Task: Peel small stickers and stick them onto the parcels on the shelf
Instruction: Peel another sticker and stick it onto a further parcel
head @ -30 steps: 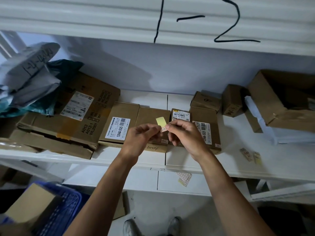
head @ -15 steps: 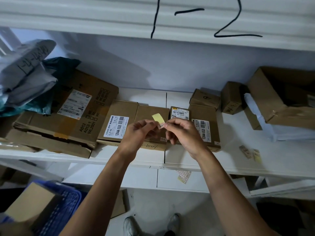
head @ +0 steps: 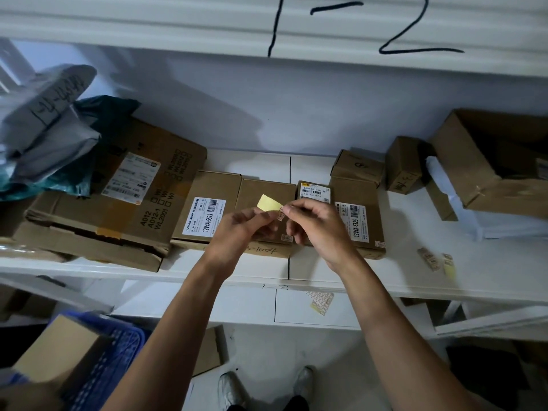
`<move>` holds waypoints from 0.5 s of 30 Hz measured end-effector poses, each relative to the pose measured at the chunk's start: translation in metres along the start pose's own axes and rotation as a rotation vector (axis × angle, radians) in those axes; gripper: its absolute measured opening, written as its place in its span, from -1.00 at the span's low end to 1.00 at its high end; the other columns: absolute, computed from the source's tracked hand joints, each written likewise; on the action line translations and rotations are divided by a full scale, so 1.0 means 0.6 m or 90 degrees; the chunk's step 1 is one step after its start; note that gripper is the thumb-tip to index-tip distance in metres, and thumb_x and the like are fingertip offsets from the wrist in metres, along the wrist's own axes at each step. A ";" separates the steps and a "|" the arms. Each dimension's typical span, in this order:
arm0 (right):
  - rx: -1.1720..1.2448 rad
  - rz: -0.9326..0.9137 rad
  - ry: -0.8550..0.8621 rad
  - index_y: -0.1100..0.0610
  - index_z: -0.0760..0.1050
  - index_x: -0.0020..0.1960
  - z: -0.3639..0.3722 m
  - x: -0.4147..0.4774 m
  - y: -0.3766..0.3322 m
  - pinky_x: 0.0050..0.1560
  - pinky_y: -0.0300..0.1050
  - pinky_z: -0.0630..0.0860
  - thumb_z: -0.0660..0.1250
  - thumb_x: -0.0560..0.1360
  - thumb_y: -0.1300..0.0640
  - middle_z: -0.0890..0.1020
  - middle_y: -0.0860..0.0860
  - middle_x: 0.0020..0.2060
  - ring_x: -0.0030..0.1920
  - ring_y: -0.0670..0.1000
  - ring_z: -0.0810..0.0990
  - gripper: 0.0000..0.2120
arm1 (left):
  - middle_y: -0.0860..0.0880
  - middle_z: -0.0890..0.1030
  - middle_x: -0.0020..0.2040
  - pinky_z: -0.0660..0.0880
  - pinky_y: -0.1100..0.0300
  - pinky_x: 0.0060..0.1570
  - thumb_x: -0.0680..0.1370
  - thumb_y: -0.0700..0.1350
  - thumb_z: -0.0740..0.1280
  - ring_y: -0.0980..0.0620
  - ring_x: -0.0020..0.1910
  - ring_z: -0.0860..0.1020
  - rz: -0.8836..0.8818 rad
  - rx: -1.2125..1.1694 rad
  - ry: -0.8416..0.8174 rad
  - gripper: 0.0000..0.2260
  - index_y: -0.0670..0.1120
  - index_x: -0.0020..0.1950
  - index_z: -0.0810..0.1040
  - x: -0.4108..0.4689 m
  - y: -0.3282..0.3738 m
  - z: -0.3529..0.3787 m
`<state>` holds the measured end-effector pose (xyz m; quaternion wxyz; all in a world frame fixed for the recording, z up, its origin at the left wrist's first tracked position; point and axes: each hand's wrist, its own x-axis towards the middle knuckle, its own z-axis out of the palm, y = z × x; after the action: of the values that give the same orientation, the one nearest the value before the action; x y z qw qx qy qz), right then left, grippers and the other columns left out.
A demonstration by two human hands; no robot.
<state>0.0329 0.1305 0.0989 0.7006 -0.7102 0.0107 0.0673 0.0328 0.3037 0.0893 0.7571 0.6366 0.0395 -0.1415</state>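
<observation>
My left hand (head: 246,229) pinches a small yellow backing strip (head: 269,202) above the flat cardboard parcels (head: 267,191) in the middle of the white shelf (head: 246,271). Facing it, my right hand (head: 317,226) pinches a small brown printed sticker (head: 280,215) at the strip's lower end. Both hands hover over the parcels, fingertips almost touching. A parcel with a white barcode label (head: 204,216) lies to the left, and another labelled parcel (head: 355,221) lies under my right hand.
A large box (head: 118,197) with grey mail bags (head: 50,120) sits at left. Small boxes (head: 357,167) and an open carton (head: 492,161) stand at right. Two loose sticker strips (head: 436,259) lie on the shelf. A blue crate (head: 112,351) sits below left.
The yellow strip has tilted over to the left and my fingertips have drawn the sticker end apart from it. Both hands stay in about the same place over the parcels.
</observation>
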 end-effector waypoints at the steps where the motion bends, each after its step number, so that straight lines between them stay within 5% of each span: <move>1: -0.002 0.003 -0.004 0.35 0.60 0.03 0.000 0.000 0.001 -0.48 -0.27 0.38 0.36 0.60 0.21 0.57 0.17 -0.38 -0.50 -0.01 0.44 -0.83 | -0.15 0.66 -0.15 0.56 0.06 0.04 0.54 -0.17 0.42 -0.04 -0.19 0.60 -0.002 -0.018 0.015 -0.89 -0.21 -0.04 0.63 0.001 -0.001 0.000; 6: -0.067 0.005 -0.039 0.28 0.62 0.00 0.004 0.004 0.008 -0.45 -0.22 0.41 0.35 0.61 0.22 0.62 0.12 -0.39 -0.47 0.03 0.46 -0.87 | -0.16 0.65 0.06 0.59 0.12 0.11 0.51 -0.21 0.45 -0.02 -0.01 0.64 0.017 -0.021 0.040 -0.71 -0.09 0.23 0.60 0.004 -0.003 -0.020; 11: -0.144 -0.008 -0.053 0.22 0.62 -0.04 0.007 0.008 0.015 -0.40 -0.15 0.41 0.35 0.60 0.20 0.61 0.04 -0.38 -0.45 0.03 0.47 -0.89 | -0.07 0.68 -0.16 0.53 0.28 -0.08 0.52 -0.27 0.44 0.09 -0.15 0.61 0.056 0.145 0.027 -0.96 -0.19 -0.05 0.66 0.002 0.002 -0.035; 15: -0.203 -0.029 -0.039 0.14 0.64 -0.05 0.015 0.008 0.008 -0.37 -0.15 0.38 0.37 0.59 0.15 0.56 0.10 -0.36 -0.46 -0.01 0.46 -0.91 | -0.08 0.68 -0.20 0.43 0.37 -0.28 0.51 -0.20 0.47 0.11 -0.25 0.56 0.066 0.226 0.015 -0.98 -0.13 -0.08 0.68 0.001 0.001 -0.036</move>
<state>0.0361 0.1399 0.0937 0.5802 -0.8103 -0.0374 0.0736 0.0362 0.3247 0.0859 0.6385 0.7631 -0.0097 -0.0996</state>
